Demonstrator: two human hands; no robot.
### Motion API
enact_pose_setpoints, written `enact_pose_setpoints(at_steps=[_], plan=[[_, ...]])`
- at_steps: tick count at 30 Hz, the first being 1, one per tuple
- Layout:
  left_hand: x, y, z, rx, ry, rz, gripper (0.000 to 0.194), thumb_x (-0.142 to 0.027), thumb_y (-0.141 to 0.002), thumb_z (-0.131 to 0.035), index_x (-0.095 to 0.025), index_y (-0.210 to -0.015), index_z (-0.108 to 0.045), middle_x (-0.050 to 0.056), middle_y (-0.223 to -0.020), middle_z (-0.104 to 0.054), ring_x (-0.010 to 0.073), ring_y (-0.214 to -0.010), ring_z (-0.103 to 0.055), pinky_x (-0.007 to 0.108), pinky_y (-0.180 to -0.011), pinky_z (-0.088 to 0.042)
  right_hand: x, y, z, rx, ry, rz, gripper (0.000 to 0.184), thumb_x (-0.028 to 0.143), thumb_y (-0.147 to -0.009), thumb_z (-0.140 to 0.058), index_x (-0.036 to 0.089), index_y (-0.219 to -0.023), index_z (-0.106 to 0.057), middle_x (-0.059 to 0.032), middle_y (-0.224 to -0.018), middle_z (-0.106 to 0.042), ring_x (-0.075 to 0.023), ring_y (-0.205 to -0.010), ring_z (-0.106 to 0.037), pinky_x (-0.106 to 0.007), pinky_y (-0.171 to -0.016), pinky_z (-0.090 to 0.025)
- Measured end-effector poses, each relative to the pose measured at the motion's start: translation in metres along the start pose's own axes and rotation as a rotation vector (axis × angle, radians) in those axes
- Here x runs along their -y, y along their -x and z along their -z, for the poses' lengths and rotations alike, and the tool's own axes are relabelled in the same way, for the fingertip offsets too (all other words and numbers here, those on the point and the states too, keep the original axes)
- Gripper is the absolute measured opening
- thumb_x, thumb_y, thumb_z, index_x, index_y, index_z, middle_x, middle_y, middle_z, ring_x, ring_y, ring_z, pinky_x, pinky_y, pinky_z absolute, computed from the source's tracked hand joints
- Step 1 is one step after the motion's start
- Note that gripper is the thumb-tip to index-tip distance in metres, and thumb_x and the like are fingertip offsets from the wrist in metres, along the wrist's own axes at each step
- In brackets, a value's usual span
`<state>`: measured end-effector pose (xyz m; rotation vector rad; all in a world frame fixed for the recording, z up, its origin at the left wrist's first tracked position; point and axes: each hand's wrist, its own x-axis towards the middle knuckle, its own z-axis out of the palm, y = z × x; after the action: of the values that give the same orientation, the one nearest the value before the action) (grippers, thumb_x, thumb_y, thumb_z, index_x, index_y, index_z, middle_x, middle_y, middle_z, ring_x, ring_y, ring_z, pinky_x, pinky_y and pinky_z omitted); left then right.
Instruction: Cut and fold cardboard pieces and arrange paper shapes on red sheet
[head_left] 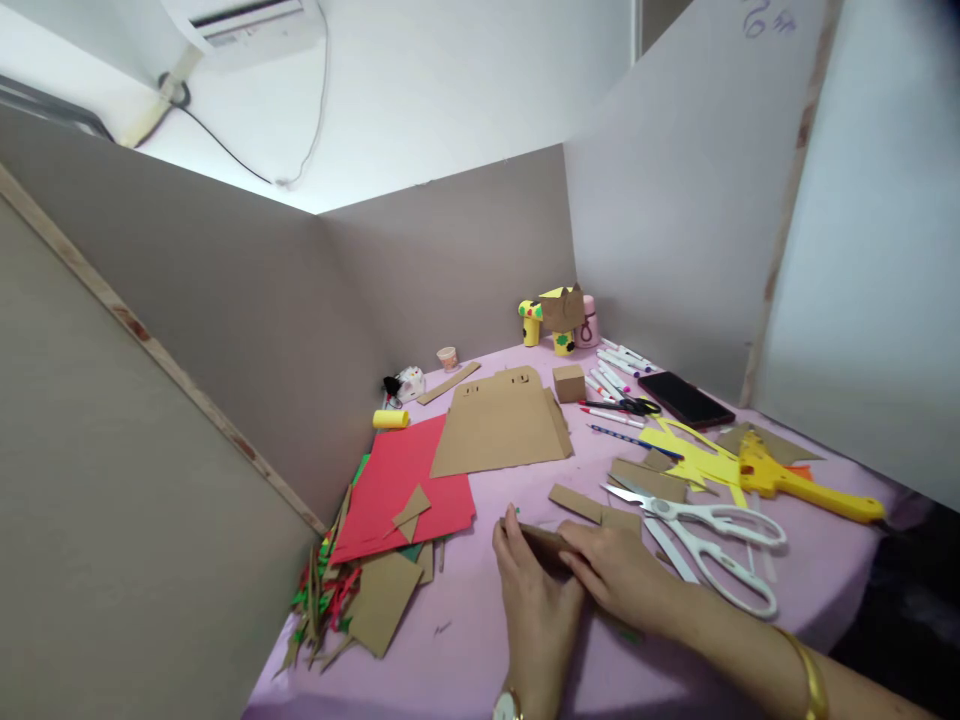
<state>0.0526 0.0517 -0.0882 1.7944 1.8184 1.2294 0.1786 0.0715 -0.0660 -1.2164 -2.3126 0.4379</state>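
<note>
Near the front of the table, a narrow brown piece of cardboard (546,545) is held between both hands. My left hand (529,585) is closed along its left side, fingers pointing away from me, a watch at the wrist. From the right, my right hand (626,575) grips the same cardboard, its fingers bent over the top edge. Parts of the cardboard are hidden beneath the fingers. Just right of my right hand lie white-handled scissors (701,525), with cardboard scraps (600,508) beside them.
A large cardboard sheet (499,425) overlaps red paper (405,480). Scraps (386,600) heap at the left edge. A yellow glue gun (810,485), a phone (686,398), several markers (609,375) and a small cardboard box (569,383) lie right. Grey partitions (450,270) enclose the table.
</note>
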Motion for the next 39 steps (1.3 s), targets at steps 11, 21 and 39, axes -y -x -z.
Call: enact_pose_setpoints(at_steps=[11,21,39], plan=[[0.002,-0.002,-0.005,0.040,0.005,0.117,0.079,-0.025,-0.068,-0.058,-0.012,-0.135,-0.018,0.020,-0.135,-0.024,0.0302,-0.126,-0.029,0.041,-0.103,-0.027,-0.009,0.013,-0.003,-0.005,-0.380,-0.145,0.021,0.027,-0.089,-0.040,0.020,-0.078,-0.057,-0.0047,-0.077,-0.065,-0.0202,-0.073,-0.059,-0.028,-0.064,-0.040],[0.002,0.002,-0.010,-0.013,0.059,0.141,0.085,-0.025,-0.062,-0.064,-0.012,-0.135,-0.020,0.020,-0.138,-0.023,0.0306,-0.129,-0.027,0.040,-0.105,-0.025,-0.014,0.015,-0.012,-0.017,-0.462,-0.126,0.030,0.038,-0.091,-0.036,0.021,-0.076,-0.055,-0.0048,-0.075,-0.064,-0.0210,-0.072,-0.059,-0.030,-0.064,-0.042],[0.010,0.008,-0.010,-0.238,-0.181,-0.127,0.074,-0.021,-0.072,-0.055,-0.012,-0.135,-0.017,0.020,-0.136,-0.024,0.0312,-0.128,-0.027,0.049,-0.103,-0.030,-0.016,0.017,-0.014,-0.185,-0.439,0.067,0.033,0.032,-0.094,-0.031,0.019,-0.089,-0.060,-0.0076,-0.086,-0.068,-0.0196,-0.083,-0.063,-0.030,-0.074,-0.047]])
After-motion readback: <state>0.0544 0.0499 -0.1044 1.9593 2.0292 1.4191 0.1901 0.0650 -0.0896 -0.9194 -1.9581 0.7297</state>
